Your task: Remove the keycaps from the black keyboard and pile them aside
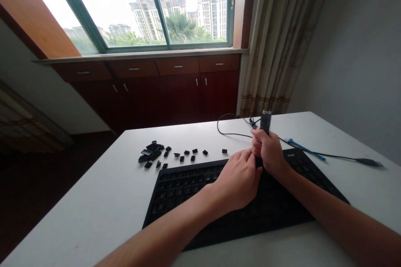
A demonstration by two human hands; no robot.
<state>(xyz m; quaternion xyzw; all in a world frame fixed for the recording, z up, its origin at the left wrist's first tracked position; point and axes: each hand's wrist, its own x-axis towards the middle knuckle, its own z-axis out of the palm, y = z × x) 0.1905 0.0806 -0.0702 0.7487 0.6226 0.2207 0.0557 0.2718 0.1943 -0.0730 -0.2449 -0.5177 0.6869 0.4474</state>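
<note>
A black keyboard point(175, 187) lies on the white table, and many of its key positions on the left have no caps. My right hand point(266, 150) is wrapped round a dark, blocky upright tool point(266, 122) with small shiny metal ends on top, held over the keyboard's upper right part. Against it rests my left hand point(239, 175), its fingers bent and pressed together low beside the right fist. Whatever the left fingers pinch is hidden. Loose black keycaps point(193, 158) are scattered behind the keyboard.
A heap of black keycaps point(152, 151) lies at the back left of the white table point(103, 200). A thin black cable point(233, 134) loops behind my hands. To the right are a blue strip-like tool point(307, 150) and a dark tapered piece point(369, 162) on a thin black line.
</note>
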